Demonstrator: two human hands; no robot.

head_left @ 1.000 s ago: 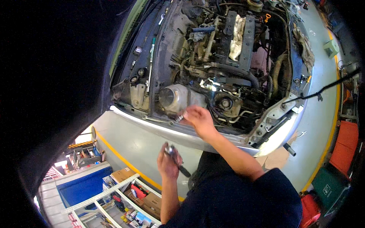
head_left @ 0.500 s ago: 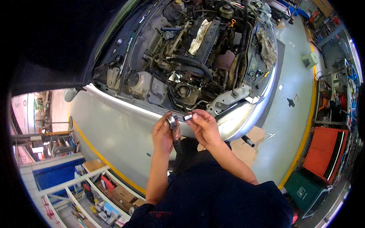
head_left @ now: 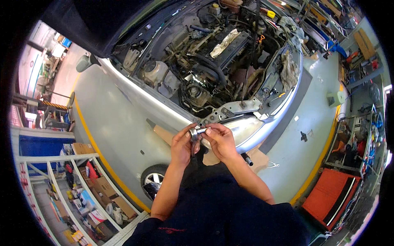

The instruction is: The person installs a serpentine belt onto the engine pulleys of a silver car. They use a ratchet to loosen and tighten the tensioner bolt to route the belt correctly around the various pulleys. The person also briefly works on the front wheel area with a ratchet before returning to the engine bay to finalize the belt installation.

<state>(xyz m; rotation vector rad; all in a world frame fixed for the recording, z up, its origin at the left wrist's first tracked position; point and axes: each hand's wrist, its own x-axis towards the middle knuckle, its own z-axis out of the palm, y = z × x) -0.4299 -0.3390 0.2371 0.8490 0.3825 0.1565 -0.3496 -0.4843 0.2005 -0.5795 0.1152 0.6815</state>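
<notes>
The shirt [head_left: 230,209] was a very dark blue. Its sleeves [head_left: 143,228] were short. A small red squiggle [head_left: 171,230] sat on the left front.

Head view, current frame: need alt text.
A person's left hand holds a ratchet-like tool up to a small metal socket in the right hand, beside a silver car. Its open engine bay fills the top centre; shelving stands at lower left.
</notes>
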